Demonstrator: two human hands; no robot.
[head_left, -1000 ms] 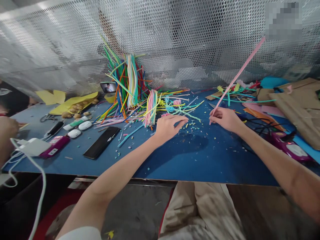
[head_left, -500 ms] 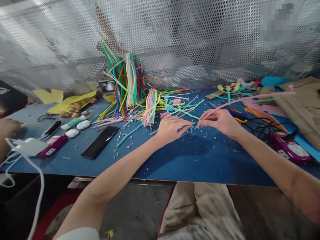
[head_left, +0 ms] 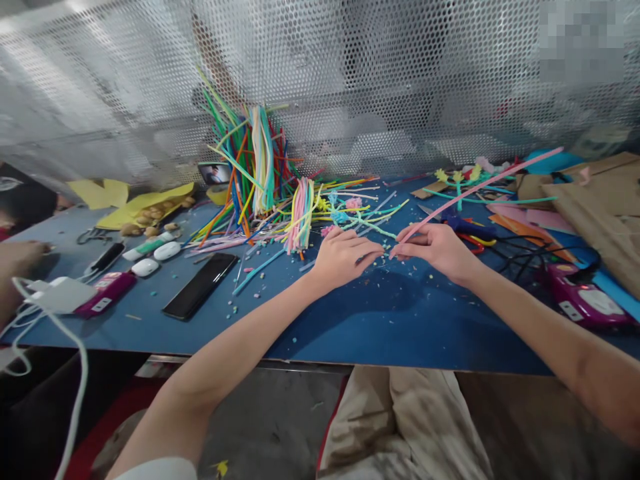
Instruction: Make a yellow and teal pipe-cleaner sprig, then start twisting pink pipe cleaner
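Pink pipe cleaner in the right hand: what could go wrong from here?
The long free end of the pink pipe cleaner could snag the yellow-tipped teal stems behind it.
The right hand might bump the blue-and-red-handled tool close by.
The left hand is so near the right that fingers may get in each other's way.

Silver perforated metal screen [head_left: 310, 80]: pale glare is streaking the upper left.
Blue flat tabletop [head_left: 320, 340]: a soft shadow is darkening the centre.
Beige fabric trousers [head_left: 400, 420]: blur is smearing bottom centre.
Grey pixelated block [head_left: 581, 41]: mosaic is masking upper right.
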